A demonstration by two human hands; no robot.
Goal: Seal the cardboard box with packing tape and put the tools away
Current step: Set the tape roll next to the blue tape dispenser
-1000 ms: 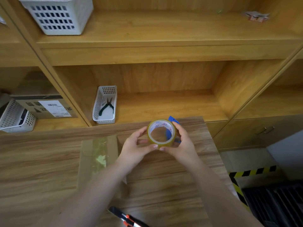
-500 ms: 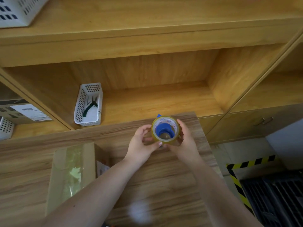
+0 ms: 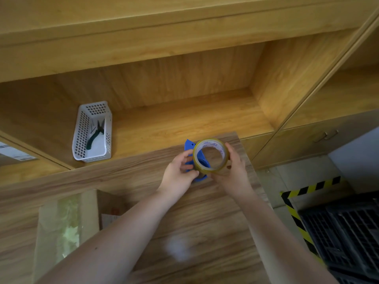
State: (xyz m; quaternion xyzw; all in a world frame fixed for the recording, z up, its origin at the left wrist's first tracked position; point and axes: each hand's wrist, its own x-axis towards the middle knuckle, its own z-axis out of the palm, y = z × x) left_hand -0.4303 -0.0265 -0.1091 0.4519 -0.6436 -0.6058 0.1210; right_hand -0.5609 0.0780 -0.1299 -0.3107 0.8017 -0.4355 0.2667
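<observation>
Wooden shelving fills the view ahead of me, and below it the wood-grain counter (image 3: 205,232) carries everything I'm working with. Near its far right corner both my hands are up around the tape roll (image 3: 211,155): my left hand (image 3: 179,174) pinches its near-left side along with the blue dispenser (image 3: 191,149) behind it, and my right hand (image 3: 233,171) cups the right rim. The cardboard box (image 3: 61,228) sits by the counter's near left edge, with a shiny strip already along its top. I could easily lose the tape's loose end, which I can't find on the clear film, or fumble the roll off the far right corner. Whether the roll is seated on the dispenser is unclear; my fingers hide that. A white basket (image 3: 93,133) on the shelf holds what look like pliers (image 3: 95,134).
</observation>
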